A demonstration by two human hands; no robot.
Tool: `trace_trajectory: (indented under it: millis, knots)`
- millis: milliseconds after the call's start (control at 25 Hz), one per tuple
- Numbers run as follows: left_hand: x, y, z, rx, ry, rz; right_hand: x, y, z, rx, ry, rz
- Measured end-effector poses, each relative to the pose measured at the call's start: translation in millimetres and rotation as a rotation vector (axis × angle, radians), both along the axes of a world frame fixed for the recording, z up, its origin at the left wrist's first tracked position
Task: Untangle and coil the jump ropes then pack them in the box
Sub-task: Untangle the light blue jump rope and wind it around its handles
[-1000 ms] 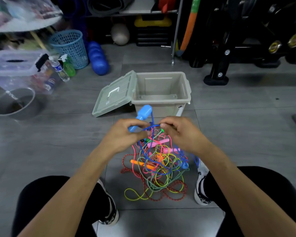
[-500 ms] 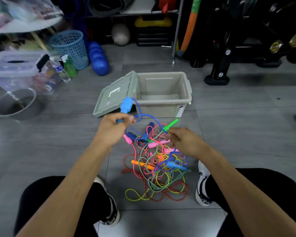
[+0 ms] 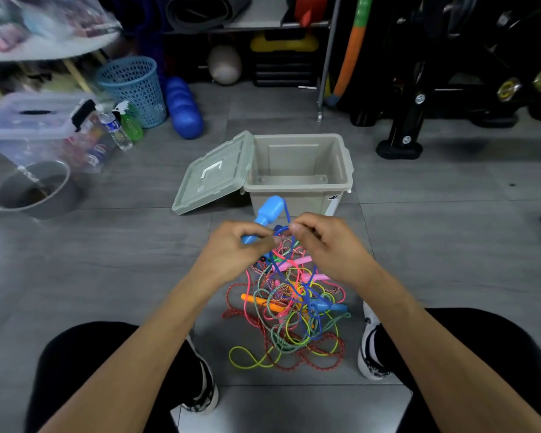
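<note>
Count: one open box [image 3: 299,170], one detached lid [image 3: 214,173], two hands, one tangled rope pile [image 3: 289,310], one blue basket [image 3: 133,89], two bottles.

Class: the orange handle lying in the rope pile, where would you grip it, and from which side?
Probably its left end: the orange handle lies flat, and that end pokes clear of the pile. Come from above-left, pinching across it; ropes cross its right half.

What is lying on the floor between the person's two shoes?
In the head view, the tangled pile of jump ropes lies on the grey floor between the left shoe and the right shoe.
</note>
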State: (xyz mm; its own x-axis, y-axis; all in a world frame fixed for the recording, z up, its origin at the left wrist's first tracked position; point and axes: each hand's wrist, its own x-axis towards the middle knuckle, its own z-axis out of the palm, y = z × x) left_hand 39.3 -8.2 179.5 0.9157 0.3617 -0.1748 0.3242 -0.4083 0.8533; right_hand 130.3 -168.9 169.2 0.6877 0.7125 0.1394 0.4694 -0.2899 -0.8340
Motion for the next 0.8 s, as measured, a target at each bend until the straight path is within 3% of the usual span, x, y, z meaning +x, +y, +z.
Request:
trace_trajectory:
  millis: [120,280,360,440,560,640,720,800]
  knots:
    - [3,-2,1,-0.083,-0.117,0.086,4,-3,-9,-0.004,0.107,-0.018]
    - [6,8,7,-0.277,-0.253,0.319,7,-12,-34,-0.293,0.306,0.149]
    - [5,16,7,-0.311,-0.244,0.372,8,-16,-44,-0.381,0.332,0.132]
    - [3,22,0,-0.178,-0.135,0.328,10,-15,-41,-0.363,0.205,0.048]
    - [2,32,-24,0.284,0.237,0.187,12,-10,-23,-0.145,0.016,-0.114]
    - [1,31,-32,0.373,0.441,0.085,9,-7,-11,-0.006,0.01,-0.16]
    - [1,24,-30,0.302,0.412,0.062,6,-8,-5,-0.003,-0.013,-0.137]
    - [0,15,-21,0.171,0.198,0.046,4,-9,-5,-0.065,-0.062,-0.07]
